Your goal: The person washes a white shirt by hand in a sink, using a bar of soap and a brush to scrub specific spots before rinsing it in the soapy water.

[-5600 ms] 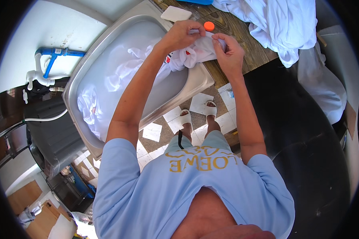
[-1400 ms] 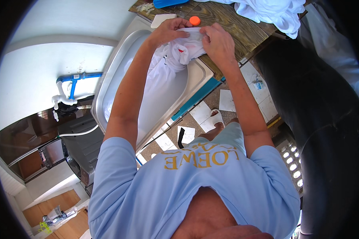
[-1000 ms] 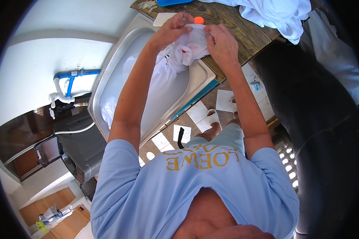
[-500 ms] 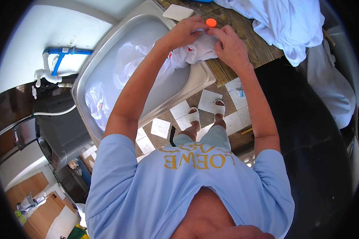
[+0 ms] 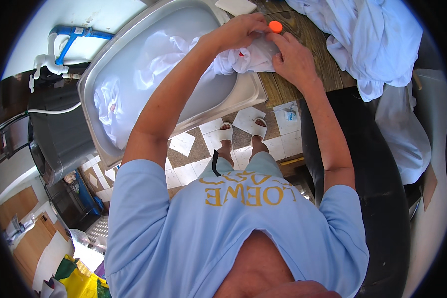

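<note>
A wet white garment (image 5: 256, 60) with small red marks runs from the metal basin (image 5: 259, 94) up onto the wooden board (image 5: 278, 87). My left hand (image 5: 243, 31) is closed at its far end, fingers bent in a pinch. Beside it, my right hand (image 5: 294, 58) pinches the same cloth, thumb and fingertips close to the left fingers. An orange cap (image 5: 275, 27) shows just beyond my fingertips; what it sits on is mostly hidden. More white cloth (image 5: 159, 62) floats in the basin's cloudy water, with another bunch (image 5: 109, 104) at its left end.
A white soap-like block (image 5: 236, 6) lies by the basin's far rim. White fabric (image 5: 372, 39) is heaped at the far right, above a black padded surface (image 5: 357, 149). Blue and white pipes (image 5: 77, 32) with a tap are on the left wall. Tiles cover the floor.
The whole view has shifted a little, so the basin sits farther left. My hands stay at the cloth by the orange cap, with only slight finger movement.
</note>
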`<state>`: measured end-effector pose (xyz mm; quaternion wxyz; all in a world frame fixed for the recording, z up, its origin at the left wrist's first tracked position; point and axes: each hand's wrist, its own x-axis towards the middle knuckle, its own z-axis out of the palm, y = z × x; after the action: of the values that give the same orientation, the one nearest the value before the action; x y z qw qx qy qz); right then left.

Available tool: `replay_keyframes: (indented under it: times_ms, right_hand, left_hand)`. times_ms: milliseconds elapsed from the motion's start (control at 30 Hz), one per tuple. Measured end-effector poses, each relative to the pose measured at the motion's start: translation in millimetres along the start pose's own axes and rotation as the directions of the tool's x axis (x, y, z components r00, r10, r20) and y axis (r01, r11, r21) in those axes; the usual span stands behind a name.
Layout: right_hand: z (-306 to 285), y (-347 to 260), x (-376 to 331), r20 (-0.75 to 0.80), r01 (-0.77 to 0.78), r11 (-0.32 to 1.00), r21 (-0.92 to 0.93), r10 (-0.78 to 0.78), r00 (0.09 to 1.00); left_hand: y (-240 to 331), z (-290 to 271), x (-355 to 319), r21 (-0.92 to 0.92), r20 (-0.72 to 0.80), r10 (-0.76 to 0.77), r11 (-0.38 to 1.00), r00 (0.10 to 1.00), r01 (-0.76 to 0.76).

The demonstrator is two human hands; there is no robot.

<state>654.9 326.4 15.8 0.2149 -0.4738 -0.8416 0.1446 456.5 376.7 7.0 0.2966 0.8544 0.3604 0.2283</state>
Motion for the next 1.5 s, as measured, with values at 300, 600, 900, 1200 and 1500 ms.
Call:
replay_keyframes:
  times_ms: [300,600,900,1200,1500]
  right_hand:
    - [1.1,0.6,-1.0,-0.036,0.033,0.999,-0.013,-0.033,0.999]
    - [4.6,4.0,-3.8,-0.063,0.040,0.999,0.010,-0.039,0.997]
    - [3.9,4.3,-6.1,-0.033,0.031,0.999,0.028,-0.030,0.999]
    - [7.2,8.8,-7.4,-0.038,0.019,0.998,0.061,-0.016,0.999]
    - [-33.7,-20.6,46.9,0.111,-0.069,0.354,0.933,-0.099,0.989]
  left_hand:
    - [2.1,-0.3,-1.0,0.004,-0.013,-0.037,0.999,0.999,0.037]
    - [6.1,-2.2,-1.0,-0.010,-0.007,-0.050,0.999,0.999,0.050]
    - [3.2,-0.5,-0.2,-0.033,-0.022,-0.037,0.999,0.999,0.037]
    - [4.1,-0.3,-0.8,-0.055,-0.019,-0.039,0.998,0.999,0.038]
    - [32.8,-44.3,-66.8,-0.687,-0.201,-0.355,0.715,0.913,0.127]
